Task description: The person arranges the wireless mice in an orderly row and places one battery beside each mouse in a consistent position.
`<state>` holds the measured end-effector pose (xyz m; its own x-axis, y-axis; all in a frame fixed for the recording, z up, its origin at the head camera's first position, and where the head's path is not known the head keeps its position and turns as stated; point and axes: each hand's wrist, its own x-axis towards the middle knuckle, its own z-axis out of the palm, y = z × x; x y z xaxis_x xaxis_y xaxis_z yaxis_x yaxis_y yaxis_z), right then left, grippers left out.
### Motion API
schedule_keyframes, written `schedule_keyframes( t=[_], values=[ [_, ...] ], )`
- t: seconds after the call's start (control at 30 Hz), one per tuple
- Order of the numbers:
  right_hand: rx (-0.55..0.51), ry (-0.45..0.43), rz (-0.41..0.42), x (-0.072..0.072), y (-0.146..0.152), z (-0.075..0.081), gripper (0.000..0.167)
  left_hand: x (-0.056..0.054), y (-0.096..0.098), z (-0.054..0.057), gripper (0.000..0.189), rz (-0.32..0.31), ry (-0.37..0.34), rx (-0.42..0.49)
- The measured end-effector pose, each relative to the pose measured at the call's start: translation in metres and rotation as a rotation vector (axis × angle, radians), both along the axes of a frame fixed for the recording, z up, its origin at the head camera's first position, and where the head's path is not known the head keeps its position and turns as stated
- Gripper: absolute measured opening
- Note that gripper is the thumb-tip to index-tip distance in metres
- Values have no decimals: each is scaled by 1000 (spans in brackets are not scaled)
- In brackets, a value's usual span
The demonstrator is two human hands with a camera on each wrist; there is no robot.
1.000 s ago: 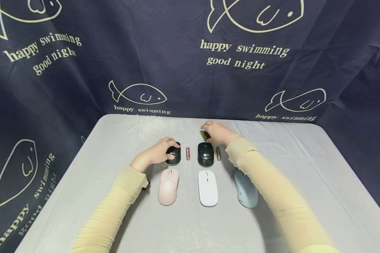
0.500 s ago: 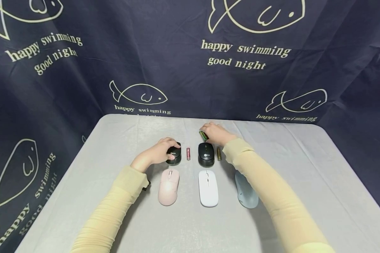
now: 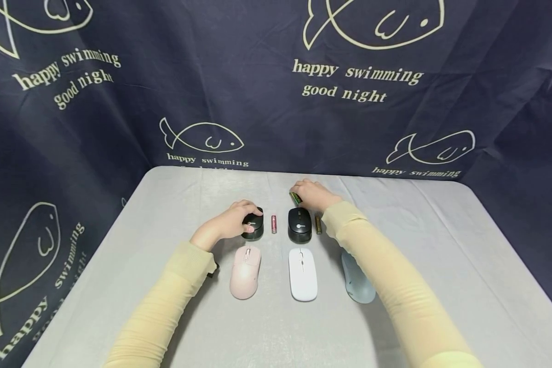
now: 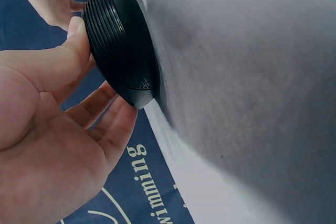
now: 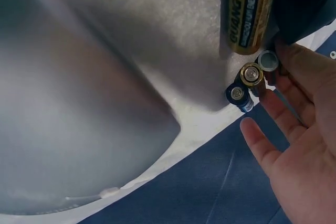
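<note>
A: Take everything from the middle black wireless mouse (image 3: 299, 224). What's biggest?

B: The table (image 3: 267, 327) under it. The left hand (image 3: 227, 221) grips another black mouse (image 3: 256, 220), left of the landmark, thumb and fingers on opposite sides.

A: How would that mouse handle?

B: Light and stiff, I'd judge. The ribbed flank in the left wrist view should resist slipping; the glossier top may not. Hold it by the sides.

A: And the right hand (image 3: 316, 195)?

B: Just beyond the landmark, fingers bent round a little cluster of cylindrical batteries (image 5: 252, 73), only partly open, tips against some of them. How firmly, I can't tell.

A: The batteries themselves?

B: Probably hard, smooth, dense for their size and apt to roll. Pinch them mid-barrel, across the sides. A gold battery (image 3: 318, 225) lies right of the landmark, a red battery (image 3: 273, 225) left.
</note>
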<state>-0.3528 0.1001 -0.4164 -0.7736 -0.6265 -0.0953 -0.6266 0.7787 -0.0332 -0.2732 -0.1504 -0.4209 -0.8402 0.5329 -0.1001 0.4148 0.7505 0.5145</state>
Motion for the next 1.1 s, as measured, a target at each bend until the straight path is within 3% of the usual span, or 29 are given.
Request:
schedule_keyframes(
  t=[0.6,0.87,1.1],
  values=[
    [6,21,7,-2,0,-2,46,2,0,3,42,-3,1,8],
    [-55,22,41,1,4,10,47,3,1,3,42,1,-5,15],
    [-69,81,92,4,11,22,51,3,0,3,42,-8,5,17]
  ],
)
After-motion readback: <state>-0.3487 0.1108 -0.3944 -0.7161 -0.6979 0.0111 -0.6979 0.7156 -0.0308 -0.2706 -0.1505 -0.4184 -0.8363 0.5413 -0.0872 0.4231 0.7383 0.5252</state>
